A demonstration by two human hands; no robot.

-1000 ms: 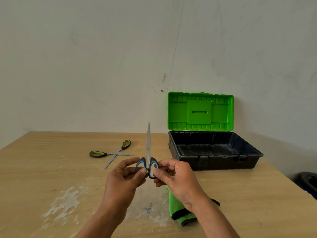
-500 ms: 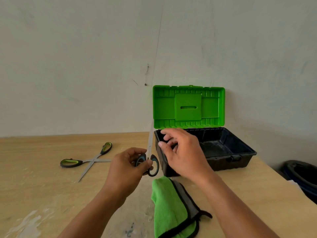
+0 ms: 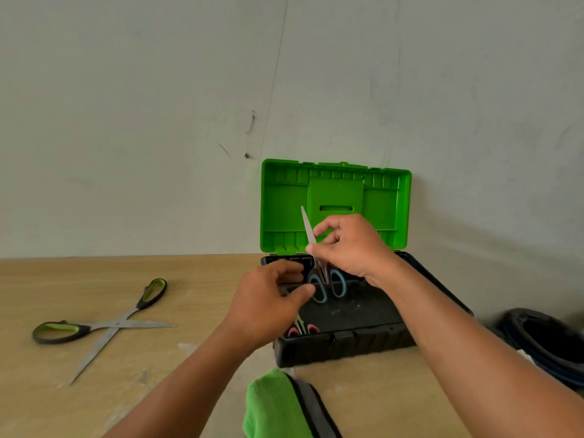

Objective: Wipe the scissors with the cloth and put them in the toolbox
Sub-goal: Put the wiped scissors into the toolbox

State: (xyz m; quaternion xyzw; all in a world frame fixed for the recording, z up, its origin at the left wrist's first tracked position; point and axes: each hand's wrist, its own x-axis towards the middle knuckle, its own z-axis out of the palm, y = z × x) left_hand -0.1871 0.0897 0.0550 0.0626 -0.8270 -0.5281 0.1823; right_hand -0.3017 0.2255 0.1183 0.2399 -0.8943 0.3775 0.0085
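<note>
**A:** Where are the blue-handled scissors (image 3: 319,273)?

**B:** Above the open toolbox (image 3: 347,311), at its far left part. They stand nearly upright, blades closed and pointing up in front of the green lid (image 3: 335,200), the handle loops hanging low over the black tray.

**A:** Who holds them?

**B:** The right hand (image 3: 347,245) pinches the blades just above the pivot, thumb and fingers closed tight on the metal. The left hand (image 3: 268,298) sits just left of the loops, fingers curled and thumb out toward the left loop; whether it touches the loop I cannot tell, and it grips nothing that I can see.

**A:** Anything already in the box?

**B:** Yes, a pair with pink handles (image 3: 301,328) lies at the near left corner of the tray, mostly hidden by the front wall.

**A:** And the cloth?

**B:** The green cloth (image 3: 271,406) with its dark border lies folded on the wooden table (image 3: 94,390), near side of the toolbox, between the two forearms. Neither hand touches it.

**A:** What else is on the table?

**B:** A green-handled pair of scissors (image 3: 104,324) lies open in a cross well to the left of the box. A dark bin (image 3: 543,339) shows at the right edge, beyond the table.
</note>
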